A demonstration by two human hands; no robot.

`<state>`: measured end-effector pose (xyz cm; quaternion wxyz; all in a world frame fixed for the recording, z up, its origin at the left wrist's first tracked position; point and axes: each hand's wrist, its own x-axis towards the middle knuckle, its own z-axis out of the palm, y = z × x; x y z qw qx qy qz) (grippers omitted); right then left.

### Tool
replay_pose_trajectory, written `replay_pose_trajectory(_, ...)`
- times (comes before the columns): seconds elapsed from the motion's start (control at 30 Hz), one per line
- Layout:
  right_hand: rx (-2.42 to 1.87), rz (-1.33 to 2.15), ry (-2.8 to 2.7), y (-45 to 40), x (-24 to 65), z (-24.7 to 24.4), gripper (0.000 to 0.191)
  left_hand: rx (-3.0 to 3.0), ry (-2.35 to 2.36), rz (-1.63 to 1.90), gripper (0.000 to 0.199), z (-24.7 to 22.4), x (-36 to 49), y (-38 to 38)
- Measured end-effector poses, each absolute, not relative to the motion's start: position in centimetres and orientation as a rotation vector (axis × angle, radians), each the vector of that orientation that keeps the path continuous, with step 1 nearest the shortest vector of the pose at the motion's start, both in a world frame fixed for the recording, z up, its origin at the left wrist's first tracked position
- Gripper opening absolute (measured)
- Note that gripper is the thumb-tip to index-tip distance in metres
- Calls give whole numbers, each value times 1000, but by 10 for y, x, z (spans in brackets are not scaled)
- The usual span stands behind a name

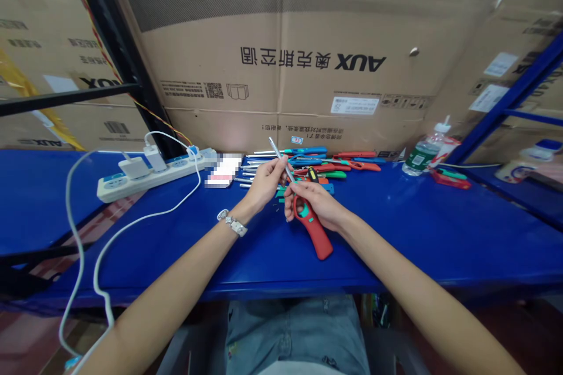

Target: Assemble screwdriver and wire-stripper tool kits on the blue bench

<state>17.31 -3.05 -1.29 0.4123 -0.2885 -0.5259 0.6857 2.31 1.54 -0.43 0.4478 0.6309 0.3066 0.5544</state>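
Note:
A red lighter [317, 235] with a green trigger and a long metal tube is held over the blue table [264, 263], its handle slanting down to the right. My right hand [314, 199] grips it where the handle meets the tube. Closer to the tip, the fingers of my left hand [267, 180] pinch the metal tube. Behind both hands lies a pile of similar lighters [308, 151] in blue, red and green, many of their metal tubes pointing left.
A white power strip [136, 187] with plugs and cables lies at the left. Cardboard boxes [308, 23] stand behind the table. At the right are a clear bottle [420, 155], a red item [451, 180] and a white bottle [523, 165].

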Motion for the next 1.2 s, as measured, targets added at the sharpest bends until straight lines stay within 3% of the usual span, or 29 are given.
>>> replay_pose_trajectory(0.23,-762,1730,-1287,-35,172,-9,44,1507,758,1360,47,-3,24,12)
replay_pose_trajectory(0.67,-778,1818,-1233,-35,174,-7,37,1526,788,1343,46,-3,25,9)
replay_pose_trajectory(0.93,-816,1747,-1205,-38,172,-6,49,1480,746,1318,49,-8,31,10)
replay_pose_trajectory(1.2,-914,1731,-1203,-40,170,0,47,1486,707,1306,44,-4,33,6)
